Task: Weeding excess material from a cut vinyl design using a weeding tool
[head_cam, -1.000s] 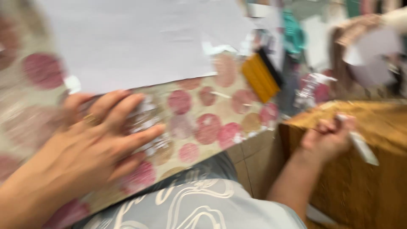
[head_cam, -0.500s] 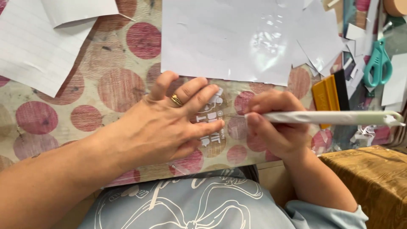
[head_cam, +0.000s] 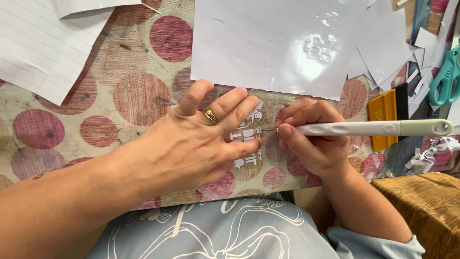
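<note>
My left hand (head_cam: 191,144) lies flat, fingers spread, pressing on a small clear sheet with white cut lettering (head_cam: 249,139) on the dotted tablecloth (head_cam: 134,96). A gold ring sits on one finger. My right hand (head_cam: 311,144) grips a white and pale green weeding tool (head_cam: 373,128) like a pen. Its thin metal tip touches the lettering just right of my left fingertips. Most of the sheet is hidden under my left hand.
A large glossy white sheet (head_cam: 282,43) lies just behind my hands. Lined white paper (head_cam: 38,43) sits at the far left. At the right are an orange and black squeegee (head_cam: 385,112), teal scissors (head_cam: 445,76), paper scraps (head_cam: 407,52) and a yellow-brown cloth (head_cam: 426,206).
My right hand came up from the cloth at the right with the tool and brought its tip to the lettering. My left hand stayed pressed on the sheet.
</note>
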